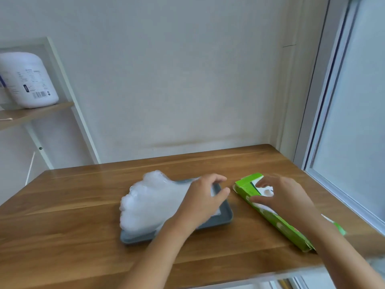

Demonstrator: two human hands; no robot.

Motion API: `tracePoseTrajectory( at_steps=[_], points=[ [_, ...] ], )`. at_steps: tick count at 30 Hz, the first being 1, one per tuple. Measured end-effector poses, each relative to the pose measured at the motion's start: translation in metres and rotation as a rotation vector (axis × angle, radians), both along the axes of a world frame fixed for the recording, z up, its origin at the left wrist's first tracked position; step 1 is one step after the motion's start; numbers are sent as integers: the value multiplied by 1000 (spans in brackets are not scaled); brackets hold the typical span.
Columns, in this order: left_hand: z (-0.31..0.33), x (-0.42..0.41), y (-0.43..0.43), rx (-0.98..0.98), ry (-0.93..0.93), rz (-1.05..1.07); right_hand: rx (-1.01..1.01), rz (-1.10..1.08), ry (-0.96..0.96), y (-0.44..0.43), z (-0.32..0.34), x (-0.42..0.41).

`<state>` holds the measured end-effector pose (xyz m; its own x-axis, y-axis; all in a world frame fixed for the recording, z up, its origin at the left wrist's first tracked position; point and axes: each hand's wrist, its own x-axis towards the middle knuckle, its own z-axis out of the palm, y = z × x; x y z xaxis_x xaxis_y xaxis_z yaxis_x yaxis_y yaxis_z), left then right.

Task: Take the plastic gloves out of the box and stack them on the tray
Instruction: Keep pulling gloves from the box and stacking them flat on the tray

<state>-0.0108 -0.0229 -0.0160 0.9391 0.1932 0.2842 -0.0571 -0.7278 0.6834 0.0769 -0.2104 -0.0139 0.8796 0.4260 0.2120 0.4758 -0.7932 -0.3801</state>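
R hand [285, 199] fingers [263, 182] dip in the open end of the long green cardboard box [277, 224]; can't tell if they pinch. L hand [200, 205] fingers loose on clear plastic gloves [150, 203], piled on the grey tray [226, 219], wood counter [83, 215].

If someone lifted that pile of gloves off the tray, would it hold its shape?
Probably not: the gloves look thin, crinkled and puffy, so likely floppy and very light. They spill loosely past the tray edge, so a push would probably slide or scatter them.
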Motion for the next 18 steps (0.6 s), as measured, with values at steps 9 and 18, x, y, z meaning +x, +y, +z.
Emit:
tracePoseTrajectory(
  at_steps=[9, 18],
  points=[
    [-39, 43, -80, -130, 7, -76, -56, -80, -89, -12, -43, 1],
    [-70, 59, -90, -315, -23, -76, 436, -128, 153, -21, -24, 6]
  ],
)
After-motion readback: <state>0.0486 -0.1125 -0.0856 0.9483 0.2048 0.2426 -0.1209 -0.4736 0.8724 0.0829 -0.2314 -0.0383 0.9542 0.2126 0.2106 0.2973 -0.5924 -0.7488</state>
